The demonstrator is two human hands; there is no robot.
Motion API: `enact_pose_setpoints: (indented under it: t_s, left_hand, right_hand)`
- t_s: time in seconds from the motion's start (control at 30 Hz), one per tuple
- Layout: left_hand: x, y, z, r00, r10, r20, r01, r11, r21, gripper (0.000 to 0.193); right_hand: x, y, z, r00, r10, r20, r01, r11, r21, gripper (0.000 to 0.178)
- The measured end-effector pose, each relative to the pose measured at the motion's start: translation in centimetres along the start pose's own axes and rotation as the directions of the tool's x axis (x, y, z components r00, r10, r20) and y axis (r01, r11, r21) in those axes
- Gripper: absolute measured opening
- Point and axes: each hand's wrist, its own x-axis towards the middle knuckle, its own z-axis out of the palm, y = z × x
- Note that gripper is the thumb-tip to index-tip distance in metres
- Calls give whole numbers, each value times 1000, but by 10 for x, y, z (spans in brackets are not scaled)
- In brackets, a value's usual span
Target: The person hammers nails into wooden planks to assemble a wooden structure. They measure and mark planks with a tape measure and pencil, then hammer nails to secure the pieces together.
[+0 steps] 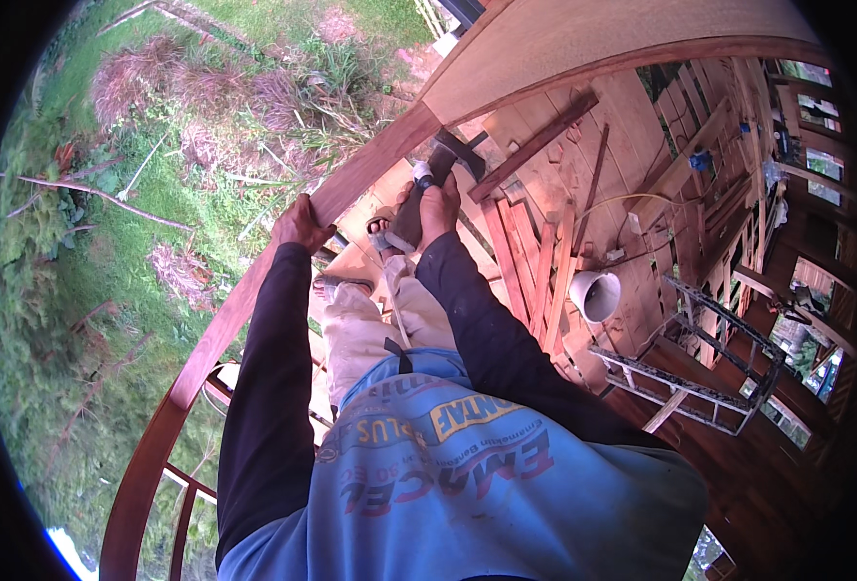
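My left hand (300, 225) is closed over the reddish-brown wooden rail (230, 334) that curves along the platform's edge. My right hand (438, 208), just right of it, is wrapped round a hammer-like tool with a dark head (459, 153) and a thick grey-brown handle (407, 221). The head points away from me, and the handle's lower end hangs above my sandalled foot (378, 227). Beside my right fingers is a small white and dark piece (422, 174) that I cannot make out. My other foot (343, 283) stands below the left hand.
Several reddish wood strips (530, 257) lie on the plank floor to the right, near a white bucket-like container (595, 295). A stained ladder-like metal frame (694, 363) stands farther right. A broad wooden panel (602, 34) curves overhead at the far side. Beyond the rail is grassy ground (157, 174).
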Motion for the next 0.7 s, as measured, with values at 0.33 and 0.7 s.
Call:
enact_pose_setpoints:
  t_s: [0.33,0.7]
  left_hand:
    - [5,11,-3,1000,17,-1,-17,998,57,106]
    - [138,173,53,926,333,-178,-329,943,52,91]
  right_hand:
    - [-6,-11,-122,970,136,200,-146,988,39,17]
    - [-46,66,-267,910,408,-74,-387,899,206,30]
